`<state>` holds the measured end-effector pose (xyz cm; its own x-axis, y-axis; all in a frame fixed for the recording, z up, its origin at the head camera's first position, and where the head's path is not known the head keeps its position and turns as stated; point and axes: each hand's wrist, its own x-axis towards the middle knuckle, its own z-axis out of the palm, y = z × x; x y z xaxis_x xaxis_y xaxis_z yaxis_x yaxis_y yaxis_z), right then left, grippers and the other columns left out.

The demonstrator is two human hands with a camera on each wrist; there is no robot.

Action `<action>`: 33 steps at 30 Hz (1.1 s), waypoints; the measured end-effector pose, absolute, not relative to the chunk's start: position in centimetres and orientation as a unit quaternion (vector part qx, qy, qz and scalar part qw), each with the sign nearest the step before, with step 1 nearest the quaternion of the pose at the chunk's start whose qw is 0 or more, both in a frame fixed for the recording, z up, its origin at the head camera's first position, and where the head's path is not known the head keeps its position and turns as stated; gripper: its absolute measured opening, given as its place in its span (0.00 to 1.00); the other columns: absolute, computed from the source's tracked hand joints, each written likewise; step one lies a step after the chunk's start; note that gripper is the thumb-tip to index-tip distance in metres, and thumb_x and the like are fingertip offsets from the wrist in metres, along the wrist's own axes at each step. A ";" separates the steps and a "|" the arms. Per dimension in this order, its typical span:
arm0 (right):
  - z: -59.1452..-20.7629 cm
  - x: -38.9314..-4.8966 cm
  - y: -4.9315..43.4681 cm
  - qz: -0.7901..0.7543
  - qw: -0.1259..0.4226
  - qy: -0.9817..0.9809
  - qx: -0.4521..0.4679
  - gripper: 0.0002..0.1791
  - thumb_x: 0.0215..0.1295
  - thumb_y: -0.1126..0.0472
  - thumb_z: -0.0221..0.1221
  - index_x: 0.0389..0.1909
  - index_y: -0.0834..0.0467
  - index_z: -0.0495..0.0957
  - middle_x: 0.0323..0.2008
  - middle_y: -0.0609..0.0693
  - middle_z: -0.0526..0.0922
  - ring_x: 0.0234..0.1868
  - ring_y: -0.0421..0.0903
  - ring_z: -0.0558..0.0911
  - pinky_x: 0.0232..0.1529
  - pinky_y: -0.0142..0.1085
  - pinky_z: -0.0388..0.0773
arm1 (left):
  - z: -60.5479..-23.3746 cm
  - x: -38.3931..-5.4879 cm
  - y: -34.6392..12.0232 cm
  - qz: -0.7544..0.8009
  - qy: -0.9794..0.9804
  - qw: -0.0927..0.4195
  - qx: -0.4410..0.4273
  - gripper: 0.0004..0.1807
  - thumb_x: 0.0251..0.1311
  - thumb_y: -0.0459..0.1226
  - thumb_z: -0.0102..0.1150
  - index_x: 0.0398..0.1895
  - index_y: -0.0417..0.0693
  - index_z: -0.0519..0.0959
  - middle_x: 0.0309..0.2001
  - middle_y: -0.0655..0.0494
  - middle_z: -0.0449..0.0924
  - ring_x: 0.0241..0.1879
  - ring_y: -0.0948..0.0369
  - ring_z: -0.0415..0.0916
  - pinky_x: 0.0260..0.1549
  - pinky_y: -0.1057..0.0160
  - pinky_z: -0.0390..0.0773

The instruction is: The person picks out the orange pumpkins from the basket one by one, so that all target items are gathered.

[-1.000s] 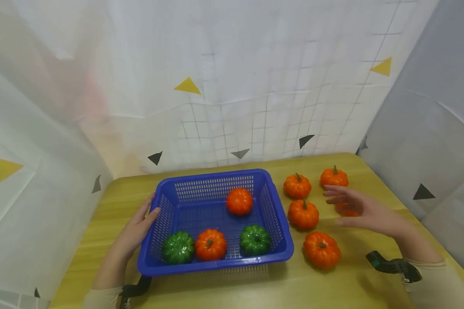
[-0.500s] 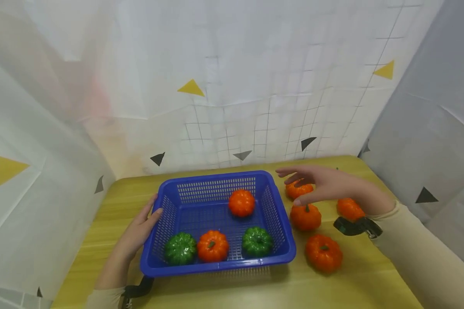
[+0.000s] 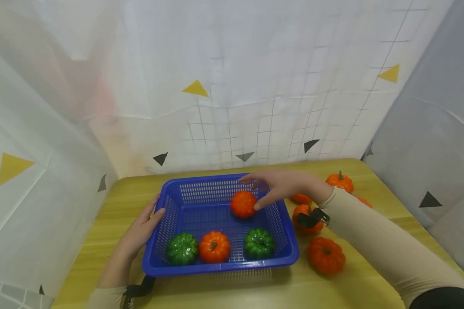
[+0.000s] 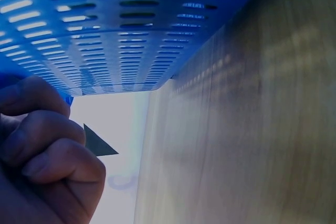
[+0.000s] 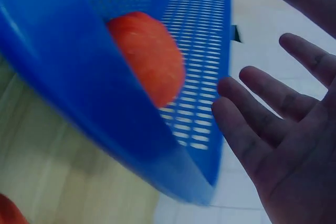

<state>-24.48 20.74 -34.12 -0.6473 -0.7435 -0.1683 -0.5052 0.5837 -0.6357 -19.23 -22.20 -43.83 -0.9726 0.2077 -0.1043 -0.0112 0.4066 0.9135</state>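
A blue plastic basket point(image 3: 220, 267) stands on the wooden table. It holds two green pumpkins point(image 3: 182, 249), an orange pumpkin point(image 3: 214, 247) between them, and another orange pumpkin point(image 3: 242, 204) farther back. My left hand point(image 3: 138, 234) grips the basket's left rim; its curled fingers point(image 4: 58, 145) show beside the slotted wall in the left wrist view. Over the basket's back right side hovers my right hand point(image 3: 284, 185), fingers spread and holding nothing. Its thumb tip appears beside the back orange pumpkin, though contact is not visible. In the right wrist view the palm point(image 5: 299, 171) is bare.
Several orange pumpkins lie right of the basket, including one at the front point(image 3: 326, 256) and one at the back point(image 3: 339, 182). The right arm partly covers the others. White sheeting point(image 3: 232, 98) with triangles rises behind and beside the table point(image 3: 112, 206).
My right hand has travelled left, from above the loose pumpkins at the right to above the basket. The left hand keeps its grip on the rim, and the basket's contents look the same.
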 end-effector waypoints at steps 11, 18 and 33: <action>-36.3 -25.7 17.1 -0.173 0.207 0.883 -0.383 0.47 0.55 0.46 0.72 0.74 0.50 0.62 0.70 0.50 0.67 0.69 0.48 0.65 0.67 0.47 0.62 | -43.9 -19.0 -22.2 0.543 0.832 0.102 0.059 0.38 0.72 0.59 0.44 0.80 0.68 0.44 0.78 0.47 0.43 0.69 0.39 0.56 0.62 0.31 0.57; -37.0 -25.9 16.1 -0.144 0.200 0.886 -0.392 0.47 0.53 0.49 0.73 0.74 0.48 0.64 0.70 0.45 0.66 0.70 0.45 0.63 0.69 0.42 0.59 | -44.0 -19.0 -22.2 0.546 0.830 0.096 0.063 0.38 0.72 0.59 0.45 0.80 0.68 0.45 0.78 0.47 0.45 0.66 0.40 0.62 0.62 0.33 0.59; -38.6 -26.3 14.0 -0.051 0.184 0.914 -0.359 0.47 0.51 0.48 0.75 0.73 0.45 0.65 0.72 0.51 0.64 0.74 0.55 0.56 0.69 0.54 0.56 | -44.1 -19.1 -22.3 0.550 0.827 0.097 0.063 0.38 0.71 0.60 0.46 0.79 0.70 0.45 0.78 0.47 0.46 0.65 0.41 0.64 0.61 0.34 0.61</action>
